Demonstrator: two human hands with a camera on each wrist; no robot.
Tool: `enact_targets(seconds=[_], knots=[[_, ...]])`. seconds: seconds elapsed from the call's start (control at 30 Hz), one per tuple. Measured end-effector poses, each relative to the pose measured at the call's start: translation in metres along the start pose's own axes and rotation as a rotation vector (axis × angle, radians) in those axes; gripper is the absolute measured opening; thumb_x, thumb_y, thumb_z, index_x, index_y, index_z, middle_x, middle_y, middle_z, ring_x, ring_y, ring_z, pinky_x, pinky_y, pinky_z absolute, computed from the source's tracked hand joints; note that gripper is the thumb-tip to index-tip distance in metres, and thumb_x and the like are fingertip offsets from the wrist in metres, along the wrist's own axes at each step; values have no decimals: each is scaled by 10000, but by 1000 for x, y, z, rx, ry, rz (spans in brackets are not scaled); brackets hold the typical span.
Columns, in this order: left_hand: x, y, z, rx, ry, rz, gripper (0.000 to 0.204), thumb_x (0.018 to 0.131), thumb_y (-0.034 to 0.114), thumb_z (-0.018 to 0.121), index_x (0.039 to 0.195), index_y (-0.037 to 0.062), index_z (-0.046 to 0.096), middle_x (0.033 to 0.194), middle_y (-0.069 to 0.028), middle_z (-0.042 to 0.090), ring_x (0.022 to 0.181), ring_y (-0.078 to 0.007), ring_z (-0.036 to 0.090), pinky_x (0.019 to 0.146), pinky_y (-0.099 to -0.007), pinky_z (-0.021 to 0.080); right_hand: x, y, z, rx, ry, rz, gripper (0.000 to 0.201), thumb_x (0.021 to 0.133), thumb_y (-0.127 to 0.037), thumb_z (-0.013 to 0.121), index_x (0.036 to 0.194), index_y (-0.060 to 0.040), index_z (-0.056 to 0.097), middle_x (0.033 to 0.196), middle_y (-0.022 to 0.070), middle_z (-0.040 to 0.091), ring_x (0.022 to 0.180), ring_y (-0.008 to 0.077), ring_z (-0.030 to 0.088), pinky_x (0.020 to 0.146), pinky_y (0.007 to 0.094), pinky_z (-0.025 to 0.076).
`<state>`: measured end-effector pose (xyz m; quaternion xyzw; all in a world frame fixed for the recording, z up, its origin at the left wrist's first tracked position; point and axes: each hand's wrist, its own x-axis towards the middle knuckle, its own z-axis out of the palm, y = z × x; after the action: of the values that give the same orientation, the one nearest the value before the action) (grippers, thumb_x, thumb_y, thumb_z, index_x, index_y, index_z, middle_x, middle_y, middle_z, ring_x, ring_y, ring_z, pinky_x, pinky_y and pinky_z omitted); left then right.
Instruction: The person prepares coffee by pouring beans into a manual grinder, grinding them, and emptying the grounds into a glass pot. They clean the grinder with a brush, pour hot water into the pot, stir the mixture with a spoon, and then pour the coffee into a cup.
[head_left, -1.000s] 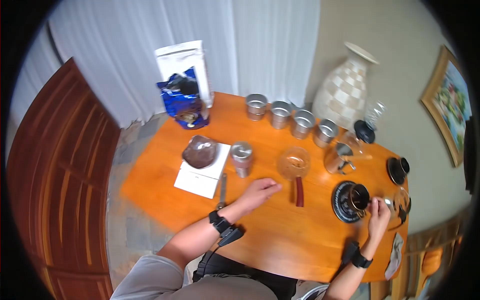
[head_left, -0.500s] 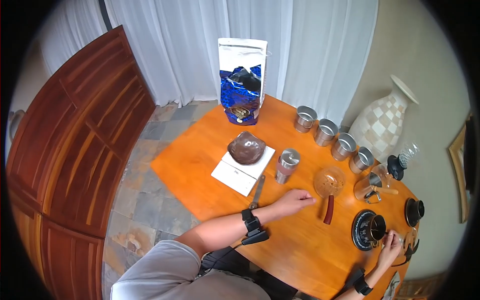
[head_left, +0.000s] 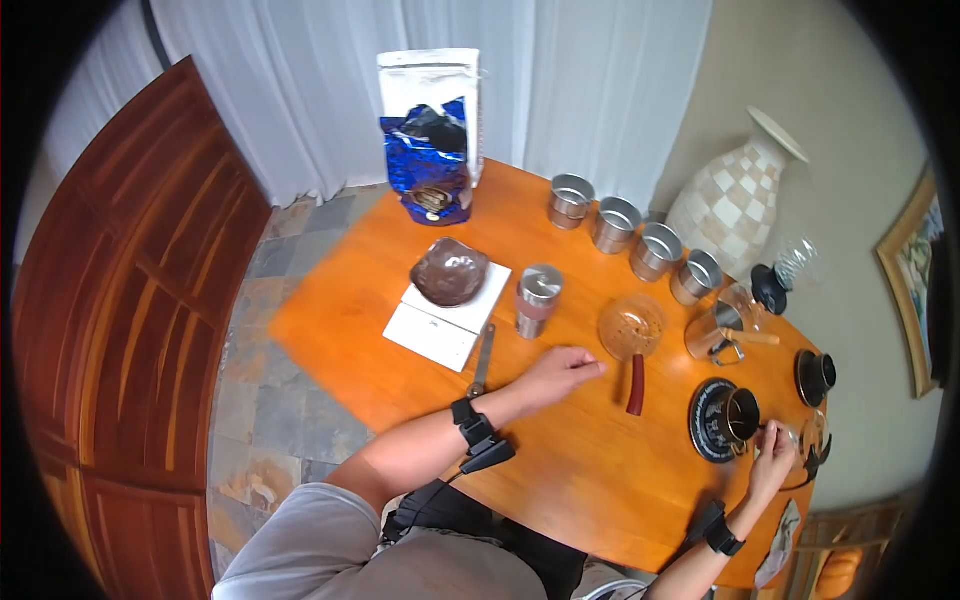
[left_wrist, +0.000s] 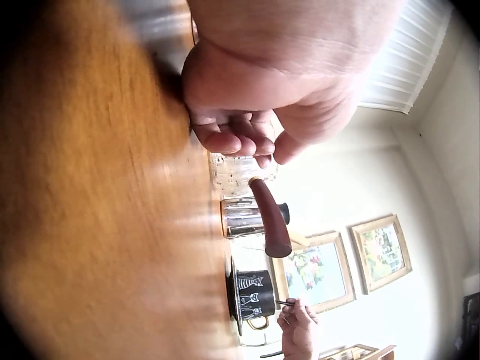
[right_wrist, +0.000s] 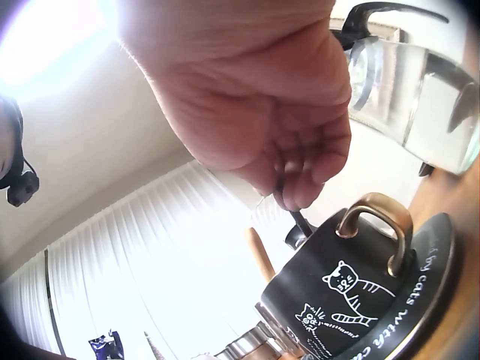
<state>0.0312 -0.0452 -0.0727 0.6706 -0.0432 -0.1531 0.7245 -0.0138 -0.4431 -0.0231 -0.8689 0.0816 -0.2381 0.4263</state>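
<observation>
My right hand (head_left: 775, 460) pinches a thin dark handle (right_wrist: 301, 223) between thumb and fingers. Its lower end goes down into a black cup (right_wrist: 330, 289) with white cat drawings and a gold handle; the cup's wall hides that end. Under the cup is a black saucer (head_left: 703, 438) with white lettering. My left hand (head_left: 553, 378) holds nothing and lies low at the table, fingers loosely curled. Just beyond its fingertips stands a glass pot (head_left: 632, 328) with brown specks inside, its red-brown handle (left_wrist: 271, 217) sticking out toward my body.
A steel tumbler (head_left: 538, 302) stands left of the pot, beside a white scale (head_left: 432, 336) bearing a brown bowl (head_left: 450, 272). Several metal cups (head_left: 615, 225) line the back edge. A steel pitcher (head_left: 712, 335), another black cup (head_left: 818, 372) and a glass server (right_wrist: 416, 97) stand right.
The head view has swung left and partly back, so everything shifts in the picture. My right hand stays at the black cup with the thin handle; my left hand stays by the pot.
</observation>
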Motion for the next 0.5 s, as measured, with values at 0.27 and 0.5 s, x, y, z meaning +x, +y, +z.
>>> enact_targets(seconds=[0.27,0.5], knots=[[-8,21,-7,-35,47,-41,221,938,290,635,852,91,590,655,64,471,603,-40,418,537,-199,326,-2,-13,2,-11,46,27,247,987,-179,550,948,48,640,720,35,615,668,86,549,622,241,449],[-1,11,-7,-105,8,-57,174,950,232,615,872,77,600,652,53,470,597,-58,412,548,-209,325,-5,-16,7,24,29,4,246,977,-184,562,973,41,662,768,70,672,694,121,630,645,259,506]])
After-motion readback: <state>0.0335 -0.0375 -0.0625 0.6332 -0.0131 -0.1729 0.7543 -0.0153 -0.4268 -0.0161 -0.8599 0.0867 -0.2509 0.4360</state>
